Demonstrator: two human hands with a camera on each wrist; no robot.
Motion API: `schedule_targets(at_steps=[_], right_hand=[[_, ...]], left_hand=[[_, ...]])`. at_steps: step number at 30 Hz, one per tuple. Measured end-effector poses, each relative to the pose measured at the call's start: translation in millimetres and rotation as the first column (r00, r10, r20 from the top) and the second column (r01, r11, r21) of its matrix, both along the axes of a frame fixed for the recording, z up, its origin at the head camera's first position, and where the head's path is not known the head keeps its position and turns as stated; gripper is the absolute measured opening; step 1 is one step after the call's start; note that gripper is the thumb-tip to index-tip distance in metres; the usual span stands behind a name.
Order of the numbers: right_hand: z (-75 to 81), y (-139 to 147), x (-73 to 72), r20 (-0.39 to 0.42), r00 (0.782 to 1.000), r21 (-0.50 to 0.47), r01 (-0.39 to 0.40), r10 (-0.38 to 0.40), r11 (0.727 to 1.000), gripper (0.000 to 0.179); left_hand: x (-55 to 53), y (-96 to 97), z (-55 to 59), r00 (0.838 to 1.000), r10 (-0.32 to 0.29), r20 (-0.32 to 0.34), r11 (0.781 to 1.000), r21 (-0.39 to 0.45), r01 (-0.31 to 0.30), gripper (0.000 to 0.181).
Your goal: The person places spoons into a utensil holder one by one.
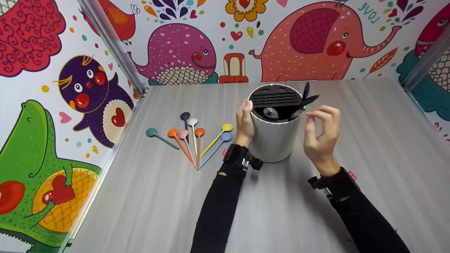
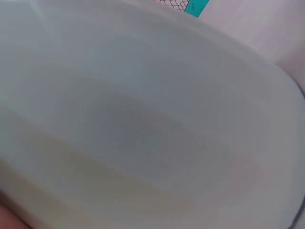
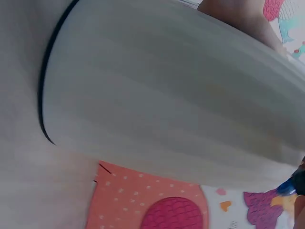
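A grey cylindrical utensil holder (image 1: 274,140) with a black slotted insert (image 1: 274,99) stands upright on the table; its side fills most of both wrist views. My left hand (image 1: 245,123) holds it by the left side, thumb near the rim. At the right rim, my right hand (image 1: 324,130) pinches the end of a small shiny piece (image 1: 298,112) between thumb and forefinger; its kind is unclear. Two dark blade-like pieces (image 1: 308,99) stick up from the holder just beyond those fingertips. Inside the front opening shows a faceted, shiny round end (image 1: 270,112).
Left of the holder, several coloured spoons lie fanned out, among them a teal spoon (image 1: 152,132), a yellow spoon (image 1: 227,127) and a blue spoon (image 1: 226,136). Cartoon-printed panels (image 1: 197,45) border the table (image 1: 140,196) at the back and sides.
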State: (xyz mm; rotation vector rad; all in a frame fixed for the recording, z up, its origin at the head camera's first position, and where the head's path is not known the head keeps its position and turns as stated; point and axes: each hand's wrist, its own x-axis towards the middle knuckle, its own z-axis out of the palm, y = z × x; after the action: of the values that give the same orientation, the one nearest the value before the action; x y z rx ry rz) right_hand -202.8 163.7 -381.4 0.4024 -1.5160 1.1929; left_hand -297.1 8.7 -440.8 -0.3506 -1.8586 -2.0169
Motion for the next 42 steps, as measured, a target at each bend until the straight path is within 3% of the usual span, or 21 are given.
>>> schedule_targets(at_steps=[2,4,9,12,17,20,23,26,29,32,33,36,38,40,42], right_hand=[[-7.6,8,-6.9,0.078,0.995,-0.077,-0.051,0.057,0.996,0.012],[-17.3,16,-16.2,0.172,0.977,-0.18,-0.091,0.123,0.979,0.011],[-27.3,27,-36.4,0.36,0.873,-0.423,-0.161,0.328,0.892,0.014],[-23.4,26,-44.4,0.413,0.813,-0.486,-0.185,0.411,0.854,0.017],[-17.4,20,-54.7,0.498,0.736,-0.509,-0.18,0.458,0.842,0.021],[-14.8,17,-60.0,0.498,0.688,-0.558,-0.211,0.527,0.802,0.017],[-12.5,16,-64.8,0.49,0.64,-0.604,-0.239,0.591,0.76,0.018],[-10.7,17,-68.8,0.512,0.602,-0.608,-0.251,0.613,0.754,0.023],[-10.1,16,-71.9,0.523,0.577,-0.597,-0.277,0.627,0.753,0.027],[-12.0,13,-73.6,0.481,0.563,-0.622,-0.322,0.672,0.714,0.034],[-13.3,12,-74.1,0.465,0.566,-0.627,-0.332,0.68,0.705,0.036],[-18.2,9,-75.7,0.422,0.604,-0.623,-0.347,0.675,0.701,0.04],[-21.6,9,-77.7,0.417,0.625,-0.606,-0.35,0.66,0.714,0.043],[-24.6,10,-79.8,0.412,0.621,-0.595,-0.372,0.667,0.713,0.048],[-26.9,12,-81.8,0.394,0.59,-0.6,-0.415,0.705,0.683,0.055]], left_hand=[[-0.3,0.2,0.3,1.0,0.004,0.005,1.0,-0.004,-0.004,0.053],[-3.4,0.7,-3.0,1.0,0.011,0.006,1.0,-0.008,-0.011,0.053],[-3.4,0.6,-2.6,0.999,0.037,0.02,0.999,-0.027,-0.037,0.052],[-3.7,-0.7,-2.1,0.999,0.034,0.022,0.999,-0.019,-0.033,0.054],[-3.8,-3.8,-2.3,1.0,0.016,0.021,1.0,-0.009,-0.016,0.053],[-2.6,-5.5,-0.9,1.0,0.021,0.023,0.999,-0.025,-0.02,0.051],[3.1,-6.1,5.8,0.999,0.016,0.03,0.999,-0.042,-0.015,0.049],[12.7,-5.9,17.3,1.0,0.003,0.029,0.999,-0.049,-0.002,0.046],[17.2,-5.0,23.7,1.0,0.002,0.016,0.999,-0.044,-0.001,0.044],[8.5,-3.7,14.2,1.0,0.005,0.011,0.999,-0.043,-0.005,0.045],[4.7,-3.3,10.2,1.0,0.005,0.009,0.999,-0.044,-0.004,0.046],[-4.5,-2.5,0.6,1.0,0.002,0.005,0.999,-0.054,-0.002,0.048],[-6.4,-2.5,-0.8,1.0,0.006,-0.005,0.999,-0.052,-0.006,0.05],[-7.2,-2.3,-1.6,1.0,0.01,-0.01,0.999,-0.049,-0.01,0.052],[-7.3,-2.2,-1.6,1.0,0.012,-0.009,0.999,-0.049,-0.012,0.053]])
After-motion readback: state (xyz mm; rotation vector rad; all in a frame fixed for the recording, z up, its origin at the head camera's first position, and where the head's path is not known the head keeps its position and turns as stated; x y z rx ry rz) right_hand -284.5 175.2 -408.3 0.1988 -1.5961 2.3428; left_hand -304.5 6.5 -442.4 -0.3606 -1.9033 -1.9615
